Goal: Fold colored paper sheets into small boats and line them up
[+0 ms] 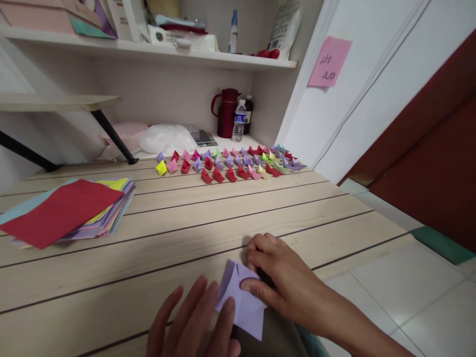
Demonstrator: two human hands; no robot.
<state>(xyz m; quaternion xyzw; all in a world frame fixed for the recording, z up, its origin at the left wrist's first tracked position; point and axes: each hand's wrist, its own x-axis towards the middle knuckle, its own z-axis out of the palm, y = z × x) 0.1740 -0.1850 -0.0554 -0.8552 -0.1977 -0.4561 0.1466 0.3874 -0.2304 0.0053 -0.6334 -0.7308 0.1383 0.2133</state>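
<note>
A small piece of light purple paper (pixel 243 310), folded with creases and pointed corners, is held up near the table's front edge. My right hand (pixel 277 277) pinches its right side, thumb on the near face and the other fingers curled behind. My left hand (pixel 193 322) is at the paper's left edge with its fingers spread; one fingertip touches or overlaps the paper, and the hand is slightly blurred. Farther back on the table stand rows of small folded paper boats (pixel 230 173) in red, pink, purple, yellow and green.
On the left of the slatted wooden table (pixel 178 218) lies a stack of coloured paper with a red sheet (pixel 63 208) on top. Behind the boats are a dark red jug (pixel 226 116) and a water bottle (pixel 239 121). A small raised stand (pixel 55 103) is at left.
</note>
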